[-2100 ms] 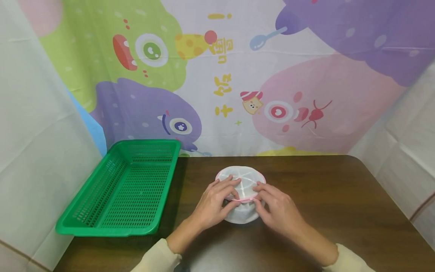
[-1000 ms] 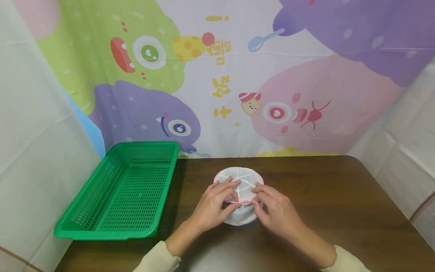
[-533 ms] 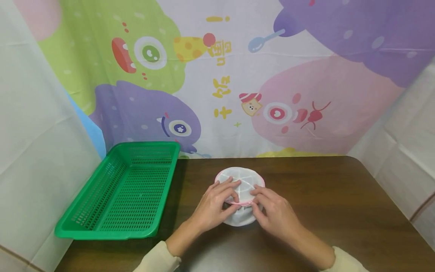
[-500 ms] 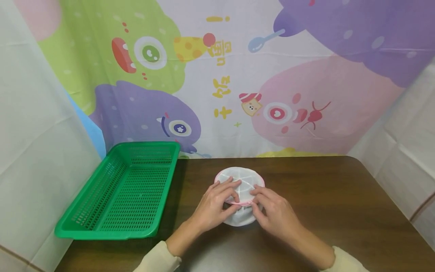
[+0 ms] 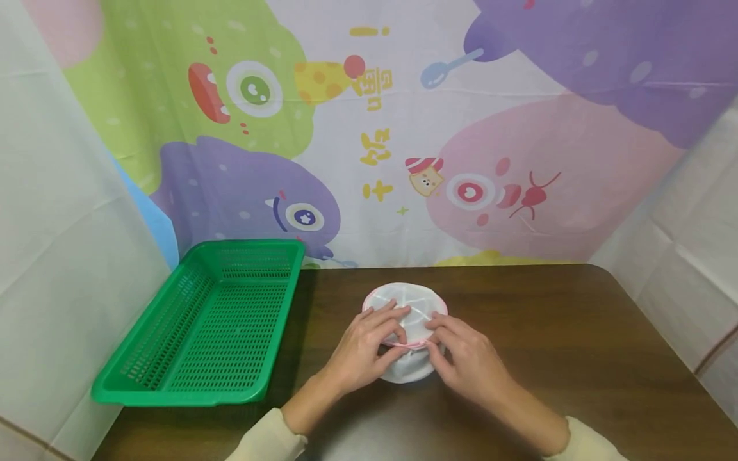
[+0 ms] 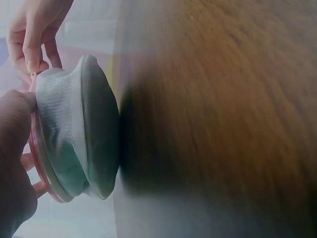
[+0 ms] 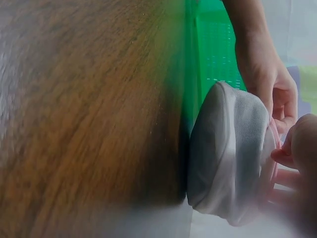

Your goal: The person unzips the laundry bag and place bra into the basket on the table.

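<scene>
A round white mesh laundry bag [image 5: 410, 295] with pink trim sits on the table in front of me. Its pink zipper [image 5: 415, 345] runs along the near edge of the top. My left hand [image 5: 369, 341] pinches that edge between thumb and index finger, its other fingers lying on the mesh top. Close beside it, my right hand [image 5: 471, 356] pinches the zipper's right part, where a small pull shows pink in the left wrist view. From the side, the laundry bag [image 7: 218, 153] stands puffed up with a creased wall. Whether anything lies inside cannot be made out.
A green perforated plastic basket [image 5: 230, 333] stands to the left on the brown wooden table [image 5: 565, 346]. A cartoon-printed cloth [image 5: 375, 237] hangs behind the table. Pale cloth walls [image 5: 692, 243] flank both sides.
The right hand's fingertips have shifted slightly left along the zipper edge, closer to the left hand. The left hand keeps its pinch, and the bag stays almost still.
</scene>
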`<state>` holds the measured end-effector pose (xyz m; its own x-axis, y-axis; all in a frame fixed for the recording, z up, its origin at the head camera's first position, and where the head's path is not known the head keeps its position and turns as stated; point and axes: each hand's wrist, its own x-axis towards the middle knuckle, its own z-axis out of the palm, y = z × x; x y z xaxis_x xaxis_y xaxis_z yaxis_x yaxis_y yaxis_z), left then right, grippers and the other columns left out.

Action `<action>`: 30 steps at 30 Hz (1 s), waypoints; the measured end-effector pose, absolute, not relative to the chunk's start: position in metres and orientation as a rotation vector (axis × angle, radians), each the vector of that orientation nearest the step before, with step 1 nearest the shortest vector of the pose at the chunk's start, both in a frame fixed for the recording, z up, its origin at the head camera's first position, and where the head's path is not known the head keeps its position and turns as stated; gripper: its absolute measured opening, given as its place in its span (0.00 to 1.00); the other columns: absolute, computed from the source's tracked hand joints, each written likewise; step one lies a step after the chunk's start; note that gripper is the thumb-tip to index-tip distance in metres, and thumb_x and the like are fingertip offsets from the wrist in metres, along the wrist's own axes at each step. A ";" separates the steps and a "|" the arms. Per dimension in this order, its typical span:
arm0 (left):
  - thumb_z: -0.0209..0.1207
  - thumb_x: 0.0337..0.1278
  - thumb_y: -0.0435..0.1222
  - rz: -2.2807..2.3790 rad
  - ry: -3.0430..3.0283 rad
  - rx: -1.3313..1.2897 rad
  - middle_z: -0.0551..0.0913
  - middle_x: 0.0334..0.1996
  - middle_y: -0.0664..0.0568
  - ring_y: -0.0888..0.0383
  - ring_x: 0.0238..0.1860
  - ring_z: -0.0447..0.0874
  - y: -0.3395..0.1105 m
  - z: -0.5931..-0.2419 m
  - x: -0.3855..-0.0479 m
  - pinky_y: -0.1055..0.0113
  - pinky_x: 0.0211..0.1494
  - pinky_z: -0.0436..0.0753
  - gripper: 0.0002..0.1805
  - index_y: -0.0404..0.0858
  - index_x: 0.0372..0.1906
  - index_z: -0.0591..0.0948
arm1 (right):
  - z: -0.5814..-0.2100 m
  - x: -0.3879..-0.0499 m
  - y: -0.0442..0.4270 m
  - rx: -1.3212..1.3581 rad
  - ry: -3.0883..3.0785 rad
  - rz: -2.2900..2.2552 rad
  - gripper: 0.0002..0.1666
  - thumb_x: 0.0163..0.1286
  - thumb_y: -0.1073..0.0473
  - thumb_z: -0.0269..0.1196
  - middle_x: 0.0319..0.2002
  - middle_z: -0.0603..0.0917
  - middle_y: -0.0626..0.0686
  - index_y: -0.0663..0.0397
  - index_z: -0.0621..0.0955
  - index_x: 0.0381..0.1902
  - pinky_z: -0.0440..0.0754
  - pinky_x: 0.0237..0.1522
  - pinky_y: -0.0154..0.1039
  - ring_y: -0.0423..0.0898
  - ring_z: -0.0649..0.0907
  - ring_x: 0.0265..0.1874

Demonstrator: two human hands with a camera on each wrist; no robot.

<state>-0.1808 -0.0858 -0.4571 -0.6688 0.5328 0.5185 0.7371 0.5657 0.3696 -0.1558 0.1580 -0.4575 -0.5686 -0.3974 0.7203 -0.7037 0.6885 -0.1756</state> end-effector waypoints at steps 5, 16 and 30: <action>0.78 0.67 0.39 -0.808 -2.458 -1.032 0.89 0.72 0.47 0.42 0.79 0.83 -0.089 -0.458 -0.181 0.29 0.77 0.81 0.09 0.48 0.40 0.85 | -0.456 -0.155 0.160 0.839 -2.252 0.597 0.10 0.59 0.68 0.79 0.48 0.95 0.54 0.53 0.87 0.32 0.96 0.50 0.54 0.56 0.96 0.53; 0.78 0.67 0.39 -0.823 -2.474 -1.029 0.89 0.72 0.47 0.41 0.80 0.82 -0.090 -0.457 -0.181 0.28 0.78 0.80 0.09 0.47 0.40 0.86 | -0.456 -0.155 0.159 0.839 -2.258 0.607 0.09 0.59 0.69 0.79 0.48 0.95 0.54 0.54 0.88 0.32 0.96 0.47 0.51 0.53 0.96 0.49; 0.81 0.63 0.38 -0.846 -2.433 -1.062 0.89 0.72 0.45 0.40 0.79 0.83 -0.083 -0.456 -0.181 0.28 0.77 0.81 0.11 0.45 0.39 0.87 | -0.456 -0.153 0.156 0.860 -2.230 0.615 0.09 0.60 0.68 0.77 0.48 0.94 0.55 0.52 0.86 0.31 0.92 0.39 0.43 0.49 0.95 0.42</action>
